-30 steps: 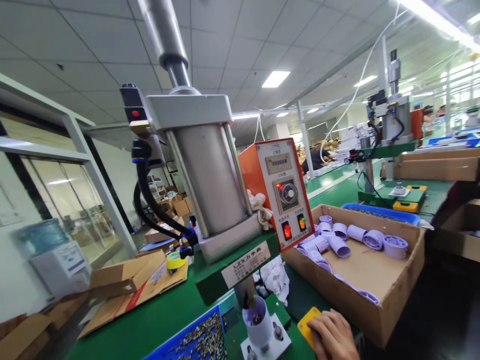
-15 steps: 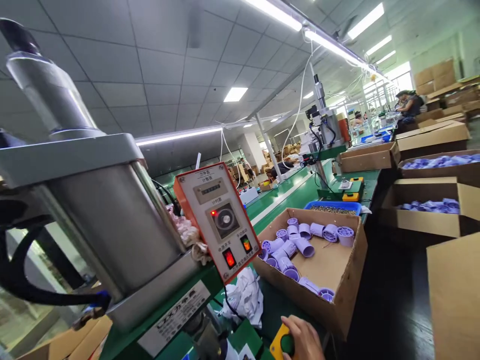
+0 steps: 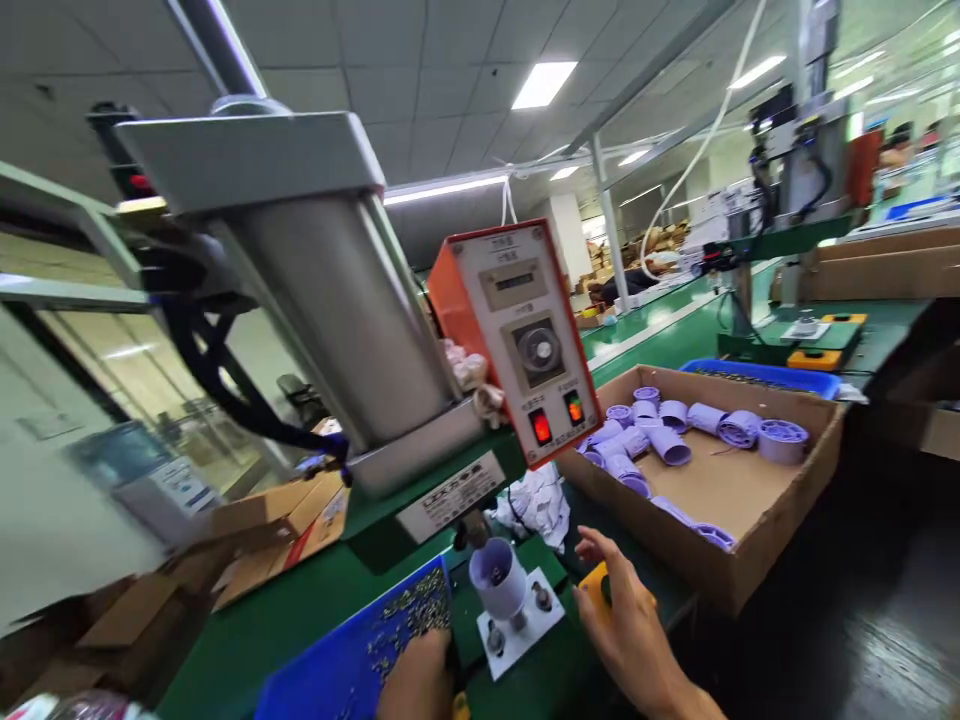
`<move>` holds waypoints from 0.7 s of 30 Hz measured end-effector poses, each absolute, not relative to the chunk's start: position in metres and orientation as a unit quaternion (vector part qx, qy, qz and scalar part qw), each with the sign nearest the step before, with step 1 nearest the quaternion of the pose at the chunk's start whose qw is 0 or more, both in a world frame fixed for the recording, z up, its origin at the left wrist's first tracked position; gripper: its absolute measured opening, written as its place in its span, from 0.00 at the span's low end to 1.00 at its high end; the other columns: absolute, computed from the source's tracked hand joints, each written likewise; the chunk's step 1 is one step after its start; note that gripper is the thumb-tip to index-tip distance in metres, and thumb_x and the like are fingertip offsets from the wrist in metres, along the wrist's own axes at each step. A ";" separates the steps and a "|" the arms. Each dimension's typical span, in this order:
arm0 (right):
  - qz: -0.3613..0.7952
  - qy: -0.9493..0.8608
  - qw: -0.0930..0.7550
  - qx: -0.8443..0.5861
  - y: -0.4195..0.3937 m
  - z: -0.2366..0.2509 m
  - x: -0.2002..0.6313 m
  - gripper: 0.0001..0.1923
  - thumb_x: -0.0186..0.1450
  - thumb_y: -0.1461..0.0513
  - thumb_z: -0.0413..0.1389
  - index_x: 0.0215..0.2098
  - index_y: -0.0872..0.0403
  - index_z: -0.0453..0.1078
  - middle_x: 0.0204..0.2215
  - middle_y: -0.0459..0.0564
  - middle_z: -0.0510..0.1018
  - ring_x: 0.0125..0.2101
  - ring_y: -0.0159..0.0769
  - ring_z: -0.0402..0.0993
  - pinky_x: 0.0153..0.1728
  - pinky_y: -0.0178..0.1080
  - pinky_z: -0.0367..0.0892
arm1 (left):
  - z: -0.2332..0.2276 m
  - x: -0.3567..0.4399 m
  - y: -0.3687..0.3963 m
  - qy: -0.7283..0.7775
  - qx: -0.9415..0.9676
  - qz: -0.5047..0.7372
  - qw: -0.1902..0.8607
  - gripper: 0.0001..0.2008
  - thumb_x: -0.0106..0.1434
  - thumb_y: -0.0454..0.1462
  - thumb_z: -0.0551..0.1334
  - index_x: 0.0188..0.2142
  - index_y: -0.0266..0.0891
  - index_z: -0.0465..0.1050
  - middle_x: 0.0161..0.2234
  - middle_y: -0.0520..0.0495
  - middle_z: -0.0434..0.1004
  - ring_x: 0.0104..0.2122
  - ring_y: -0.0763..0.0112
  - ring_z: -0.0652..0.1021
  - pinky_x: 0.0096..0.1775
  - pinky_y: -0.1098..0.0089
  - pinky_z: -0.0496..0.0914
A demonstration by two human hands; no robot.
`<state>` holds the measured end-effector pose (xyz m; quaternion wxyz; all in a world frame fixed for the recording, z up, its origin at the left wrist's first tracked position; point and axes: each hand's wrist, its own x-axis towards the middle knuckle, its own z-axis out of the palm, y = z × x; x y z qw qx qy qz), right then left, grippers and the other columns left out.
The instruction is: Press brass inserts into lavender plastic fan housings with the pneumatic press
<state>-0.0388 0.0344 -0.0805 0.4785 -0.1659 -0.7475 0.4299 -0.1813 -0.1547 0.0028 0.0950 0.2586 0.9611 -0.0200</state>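
Lilac cylinder (image 3: 495, 590) stood upright, left of right hand (image 3: 628, 628), fingers spread, seemingly empty; far-right of left hand (image 3: 421, 672), grip hidden.

The right hand (image 3: 626, 620) is bare, with slim fingers (image 3: 609, 553) and a bare wrist (image 3: 675, 685); the left hand (image 3: 417, 675) is bare too, its outline rounded and blurred.

Hands: two, left hand (image 3: 420, 675) and right hand (image 3: 630, 620). Presses: two, near press (image 3: 337, 320) and far press (image 3: 799, 165). At the near one: one purple cup (image 3: 501, 597), one white plate (image 3: 523, 642), two bolts (image 3: 541, 597), one control box (image 3: 517, 335) with one dial (image 3: 541, 350), two lit switches (image 3: 541, 428). Blue trays (image 3: 315, 672): two. Metal bits (image 3: 409, 612): many, past counting. Purple cylinders (image 3: 667, 447) in one carton (image 3: 780, 520): over ten, overlapping. Yellow blocks (image 3: 814, 360) at far press: two.
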 end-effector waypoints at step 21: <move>0.567 -0.661 0.491 -0.006 -0.029 -0.054 -0.034 0.41 0.61 0.58 0.59 0.66 0.48 0.41 0.54 0.58 0.70 0.53 0.47 0.70 0.51 0.46 0.69 | -0.011 -0.175 -0.168 0.959 0.277 0.041 0.052 0.15 0.54 0.27 0.55 0.34 0.43 0.76 0.39 0.49 0.81 0.43 0.67 0.77 0.41 0.72 0.64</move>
